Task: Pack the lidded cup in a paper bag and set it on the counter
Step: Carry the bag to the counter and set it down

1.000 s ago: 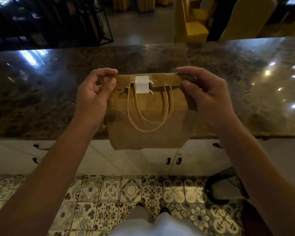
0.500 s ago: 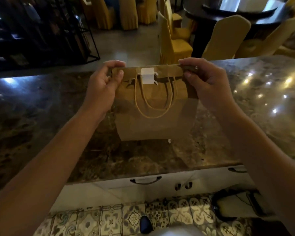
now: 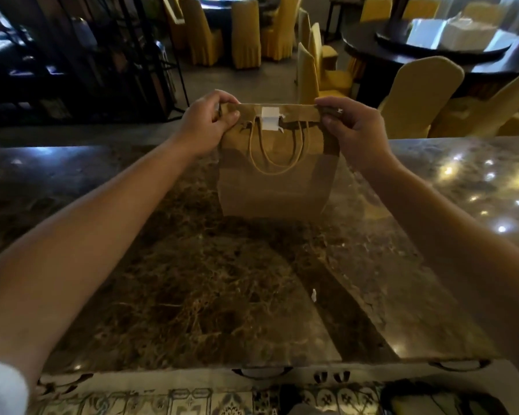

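Note:
A brown paper bag [image 3: 274, 190] stands upright over the far half of the dark marble counter [image 3: 210, 295]. Its top is folded over and closed with a white strip of tape [image 3: 269, 118], and its rope handles hang down the front. My left hand [image 3: 206, 124] pinches the folded top at its left corner. My right hand [image 3: 352, 131] pinches the right corner. The bag's base is at or just above the counter; I cannot tell whether it touches. The lidded cup is hidden from view.
A small white scrap [image 3: 314, 295] lies on the counter nearer to me. Beyond the counter stand yellow-covered chairs [image 3: 417, 94] and a round dark table [image 3: 432, 52]. A dark metal rack [image 3: 81, 55] is at the far left. Drawer handles and patterned floor tiles show below the counter edge.
Both hands have carried the bag forward, from over the counter's near edge to over its far half. The grip on the folded top is unchanged.

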The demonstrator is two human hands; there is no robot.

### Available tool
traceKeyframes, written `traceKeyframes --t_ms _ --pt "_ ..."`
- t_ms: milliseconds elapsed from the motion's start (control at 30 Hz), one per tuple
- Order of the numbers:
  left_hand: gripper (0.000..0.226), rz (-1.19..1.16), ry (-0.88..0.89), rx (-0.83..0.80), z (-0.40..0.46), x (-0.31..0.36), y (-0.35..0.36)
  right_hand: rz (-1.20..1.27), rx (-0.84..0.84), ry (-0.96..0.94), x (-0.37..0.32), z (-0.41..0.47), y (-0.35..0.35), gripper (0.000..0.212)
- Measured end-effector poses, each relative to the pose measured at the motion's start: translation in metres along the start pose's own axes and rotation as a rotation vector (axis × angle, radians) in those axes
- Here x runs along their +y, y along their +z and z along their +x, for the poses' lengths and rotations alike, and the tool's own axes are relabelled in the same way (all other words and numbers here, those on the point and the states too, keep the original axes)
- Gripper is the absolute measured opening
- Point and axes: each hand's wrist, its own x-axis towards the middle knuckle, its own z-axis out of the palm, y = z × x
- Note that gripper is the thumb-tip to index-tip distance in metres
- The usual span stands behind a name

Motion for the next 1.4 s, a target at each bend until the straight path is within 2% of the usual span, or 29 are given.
traceKeyframes --t_ms 133,367,833,1000,1200,1400 --pt "0.015 0.018 -0.072 -0.005 0.036 -0.015 0.015 -0.092 0.020 -0.017 0.024 0.032 0.012 0.031" --pt "0.027 0.056 -0.155 0.036 0.072 -0.034 0.048 -0.111 0.046 -0.020 0.063 0.068 0.028 0.032" --pt "0.030 0.047 -0.151 0.122 0.086 -0.055 0.067 -0.221 -0.035 0.040 0.090 0.082 0.035 0.036" --pt "0.033 0.099 -0.169 0.089 0.087 -0.051 0.067 -0.330 -0.058 0.027 0.090 0.084 0.035 0.041" --pt "0.048 0.245 -0.143 0.037 0.084 -0.037 0.050 -0.378 -0.093 0.095 0.073 0.092 0.023 0.048" --pt "0.055 0.463 -0.032 0.037 0.083 -0.015 0.006 -0.445 -0.087 0.064 0.040 0.096 0.007 0.045"
